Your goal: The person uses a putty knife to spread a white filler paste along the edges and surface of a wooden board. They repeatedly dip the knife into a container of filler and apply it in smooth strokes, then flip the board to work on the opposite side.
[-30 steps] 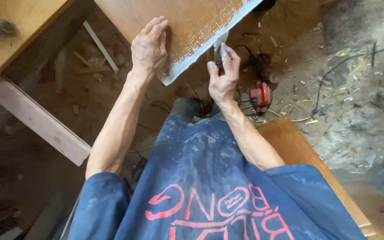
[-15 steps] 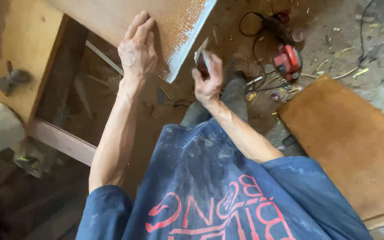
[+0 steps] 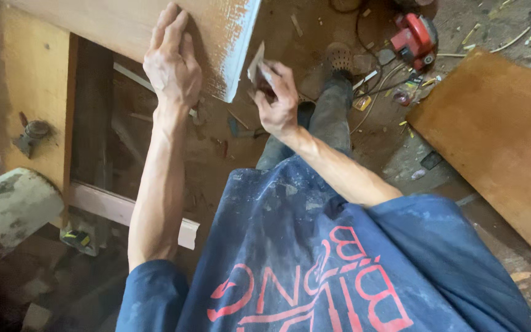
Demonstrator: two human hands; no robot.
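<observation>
Right hand (image 3: 278,101) now drawn off the board's edge, gripping folded sandpaper (image 3: 257,69), left hand (image 3: 172,61) flat, fingers spread on wooden board (image 3: 130,24)

Wooden panel (image 3: 124,24) runs past top edge; red power tool (image 3: 416,37) likewise.

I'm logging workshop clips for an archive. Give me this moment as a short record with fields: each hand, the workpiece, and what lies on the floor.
left hand: flat on the wooden panel, fingers spread
right hand: grips a folded piece of sandpaper beside the panel's pale edge
panel: brown face, tilted, corner pointing down
floor: red power tool with cord, brown board, scattered scraps
left side: yellowish wooden frame
</observation>
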